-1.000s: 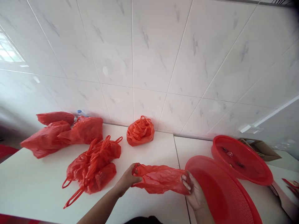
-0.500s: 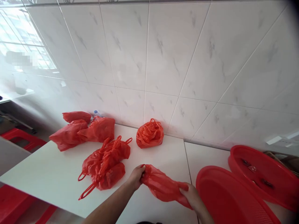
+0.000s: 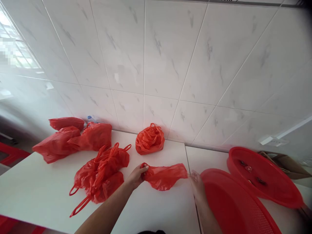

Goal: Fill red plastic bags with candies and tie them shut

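Note:
My left hand [image 3: 138, 175] is closed around one end of a thin red plastic bag [image 3: 163, 177], the thumb on top of the gathered film. The bag stretches out flat to the right, above the white table. Just past its far end is my right hand [image 3: 198, 187], smeared by motion, with the fingers apart and no film visible in them. Left of my left hand lies a heap of filled red bags [image 3: 104, 175] with their handles sticking up. A crumpled red bag bundle [image 3: 149, 139] sits farther back by the wall.
Several full red bags [image 3: 92, 136] stand at the table's back left, a blue-capped bottle [image 3: 89, 117] behind them. On the right are a large red plastic basin [image 3: 219, 188] and a red tray [image 3: 265, 162] holding small dark packets. A cardboard box [image 3: 285, 165] stands behind the tray.
My right hand has come off the bag's right end and moved slightly away. The bag has risen and flattened, still in my left hand. The view has shifted to the right.

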Motion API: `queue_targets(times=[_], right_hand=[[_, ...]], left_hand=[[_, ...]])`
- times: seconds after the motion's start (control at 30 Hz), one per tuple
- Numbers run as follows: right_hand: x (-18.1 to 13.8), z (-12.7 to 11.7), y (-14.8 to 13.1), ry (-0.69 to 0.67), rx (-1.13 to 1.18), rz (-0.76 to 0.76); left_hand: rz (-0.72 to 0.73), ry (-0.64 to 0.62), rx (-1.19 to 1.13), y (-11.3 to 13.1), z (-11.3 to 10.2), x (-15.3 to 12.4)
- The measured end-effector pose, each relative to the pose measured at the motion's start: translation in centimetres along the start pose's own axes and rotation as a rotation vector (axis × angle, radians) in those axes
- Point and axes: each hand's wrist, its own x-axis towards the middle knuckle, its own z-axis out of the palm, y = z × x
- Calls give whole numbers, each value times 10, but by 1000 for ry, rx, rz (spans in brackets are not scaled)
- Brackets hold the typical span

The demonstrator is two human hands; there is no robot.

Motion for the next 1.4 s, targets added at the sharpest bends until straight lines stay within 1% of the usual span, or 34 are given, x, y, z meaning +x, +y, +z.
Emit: queue_targets(times=[0.03, 0.07, 0.1, 0.17, 0.2, 0.27, 0.37, 0.43, 0.53, 0.63, 0.7, 0.73, 0.77, 0.8, 0.83, 0.9, 0.97, 1.0, 1.03, 1.1, 1.2, 1.27, 1.33, 1.4], right_hand=[[-6, 6, -1, 49, -142, -122], [-12, 13, -3, 51, -255, -248], [-19, 21, -4, 11, -339, -371], [-28, 39, -4, -125, -479, -579], [-31, 48, -2, -187, -558, -662], [-30, 62, 4, -258, -772, -783], [-22, 71, 18, -284, -1084, -853], [-20, 67, 27, -269, -1174, -849], [-27, 51, 41, -209, -1199, -844], [-42, 35, 58, -119, -1187, -924], [-54, 29, 70, -145, -1157, -1020], [-60, 29, 75, -203, -1147, -1041], [-66, 29, 78, -280, -1147, -1020], [-71, 31, 80, -360, -1162, -946], [-75, 33, 80, -425, -1186, -822], [-79, 36, 74, -487, -1197, -495], [-76, 37, 63, -490, -1050, -162], [-72, 37, 57, -484, -942, -34], [-68, 36, 51, -474, -822, 68], [-56, 35, 42, -436, -582, 196], [-36, 36, 36, -300, -357, 249], [-25, 37, 35, -225, -335, 242], [-18, 37, 36, -192, -432, 138], [-18, 36, 39, -180, -603, -43]], left_hand=[[-13, 5, 19, -5, -2, 1], [-25, 15, 38, -10, -4, 2], [-37, 28, 56, -15, -5, 3], [-54, 48, 87, -23, -6, 2], [-61, 52, 98, -27, -5, 1], [-67, 54, 108, -32, -2, -1], [-40, 75, 77, -37, 1, -3], [4, 108, 26, -38, 1, -2], [74, 181, -61, -38, -5, 4], [127, 241, -138, -37, -8, 11], [143, 238, -173, -36, -4, 13], [143, 223, -183, -35, -1, 14], [138, 203, -189, -34, 3, 14], [131, 180, -192, -34, 8, 13], [126, 158, -194, -33, 12, 12], [126, 122, -192, -30, 20, 10], [135, 99, -182, -26, 24, 8], [138, 92, -171, -25, 24, 6], [139, 87, -155, -23, 24, 4], [131, 80, -111, -20, 23, -1], [92, 57, -29, -19, 22, -12], [54, 34, 111, -20, 21, -18], [22, 39, 321, -23, 20, -20], [4, 76, 479, -28, 18, -17]])
